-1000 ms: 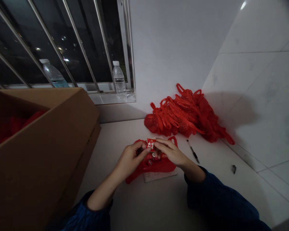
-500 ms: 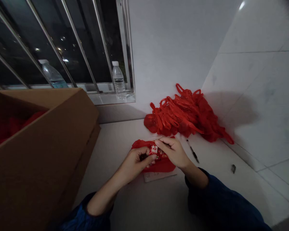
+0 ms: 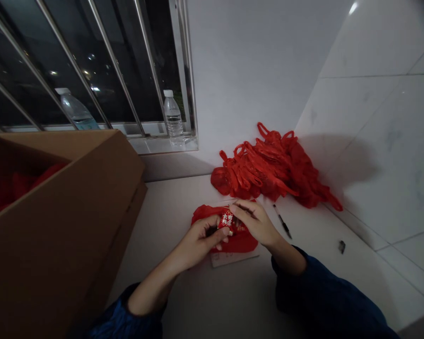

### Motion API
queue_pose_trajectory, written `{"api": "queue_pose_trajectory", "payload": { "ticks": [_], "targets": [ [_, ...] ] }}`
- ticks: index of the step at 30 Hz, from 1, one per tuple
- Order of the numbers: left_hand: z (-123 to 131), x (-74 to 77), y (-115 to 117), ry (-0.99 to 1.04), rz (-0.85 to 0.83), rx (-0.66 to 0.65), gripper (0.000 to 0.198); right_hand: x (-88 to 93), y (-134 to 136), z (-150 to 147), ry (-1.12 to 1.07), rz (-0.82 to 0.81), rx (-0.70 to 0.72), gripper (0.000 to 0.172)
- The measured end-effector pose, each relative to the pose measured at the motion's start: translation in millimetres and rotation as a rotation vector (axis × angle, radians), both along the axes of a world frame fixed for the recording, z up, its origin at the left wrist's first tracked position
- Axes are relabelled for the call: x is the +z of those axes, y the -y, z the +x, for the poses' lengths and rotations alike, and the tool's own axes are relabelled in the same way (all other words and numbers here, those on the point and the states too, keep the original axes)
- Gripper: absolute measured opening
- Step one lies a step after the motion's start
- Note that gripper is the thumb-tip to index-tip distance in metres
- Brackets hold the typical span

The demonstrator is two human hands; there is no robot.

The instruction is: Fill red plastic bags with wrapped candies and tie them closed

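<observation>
My left hand (image 3: 198, 243) and my right hand (image 3: 252, 223) meet over a small red packet with white characters (image 3: 226, 221), pinching it between their fingers. Under the hands lies a flat red plastic bag (image 3: 240, 242), with more small items on it that my fingers partly hide. That bag rests on a white card or sheet (image 3: 233, 259), whose front edge shows. Behind my right hand lies a heap of red plastic carrier bags with looped handles (image 3: 272, 172).
A black pen (image 3: 282, 222) lies to the right of my right hand. A brown cardboard box (image 3: 56, 207) holding red material stands at left. Two plastic water bottles (image 3: 172, 117) (image 3: 76, 108) stand on the barred window's sill. Tiled wall rises at right, with a small dark object (image 3: 341, 246) by it.
The packet has turned slightly in my fingers, and my hands have shifted a little closer over the red bag. The heap, pen and box stay in place.
</observation>
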State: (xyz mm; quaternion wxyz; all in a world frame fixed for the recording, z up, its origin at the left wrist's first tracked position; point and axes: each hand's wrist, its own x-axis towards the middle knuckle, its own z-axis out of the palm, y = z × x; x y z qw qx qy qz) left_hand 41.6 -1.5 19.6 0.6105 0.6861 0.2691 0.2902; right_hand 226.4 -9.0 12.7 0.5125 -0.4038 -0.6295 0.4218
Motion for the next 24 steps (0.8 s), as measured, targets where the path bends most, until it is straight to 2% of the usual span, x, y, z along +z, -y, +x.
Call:
{"api": "queue_pose_trajectory", "payload": {
  "ticks": [6,11,14,16,20,22,24],
  "targets": [
    [0,4.3,2,0.004,-0.078,0.019,0.024,-2.0,-1,3,-0.039,0.006,-0.005,0.028],
    [-3,0.1,4,0.149,-0.392,-0.007,0.022,0.9,2,5,-0.056,0.033,0.145,0.032],
    [-1,-4.8,5,0.219,-0.543,-0.067,0.022,4.0,4,4,-0.04,0.039,0.172,0.025],
    [0,-7.5,4,0.148,-0.483,-0.038,0.031,4.7,5,3,-0.071,0.013,0.153,0.018],
    [0,-8.2,0,-0.053,-0.128,0.209,0.056,3.6,3,3,-0.079,0.013,0.073,0.02],
    [-2,-6.0,-2,-0.077,0.011,0.234,0.054,3.2,2,4,-0.04,0.044,0.022,0.019],
    [-3,-3.0,-4,-0.098,0.14,0.221,0.043,3.2,1,5,-0.011,0.066,0.009,0.02]
  ]
}}
